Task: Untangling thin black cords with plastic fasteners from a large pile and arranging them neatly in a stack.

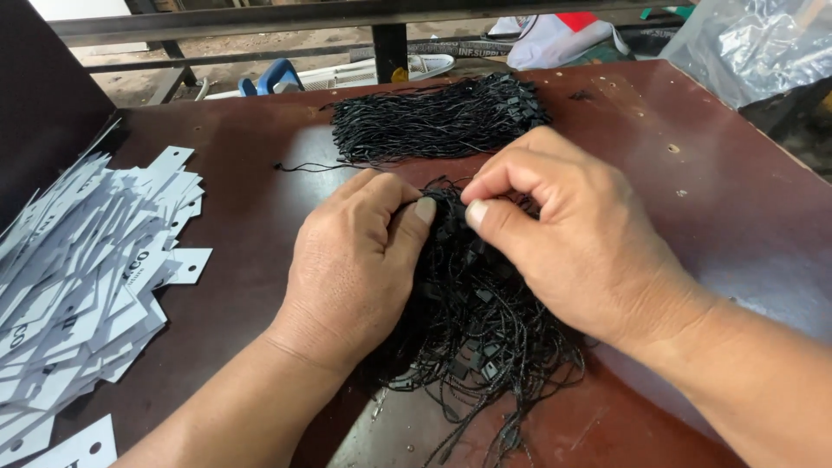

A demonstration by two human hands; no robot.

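Bench (693, 217) of dark reddish-brown board, scuffed and pitted, filling most of the view. Pile of white card tags (78, 286) with punched holes, fanned out along the left side, well apart from both hands. Neat bundle of black strings (433, 121) with small plastic ends, lying crosswise toward the far edge, just beyond the fingers and untouched. Loose tangle of black strings (485, 338) spread in the middle of the bench, beneath and between both hands, trailing toward the near edge.

Left hand (347, 269), palm down on the tangle's left side, fingers curled in, thumb pressed against the forefinger at the top of the heap: grip narrow, closed on strands there. Right hand (572, 234), resting over the tangle's right side, thumb and forefinger drawn together in a tight pinch on a few strands at the same spot; remaining fingers bent loosely above. Thumb tips of the two hands nearly touching, only a sliver of string between them. Top of the tangle directly inside both pinches, the rest hanging away below the wrists.
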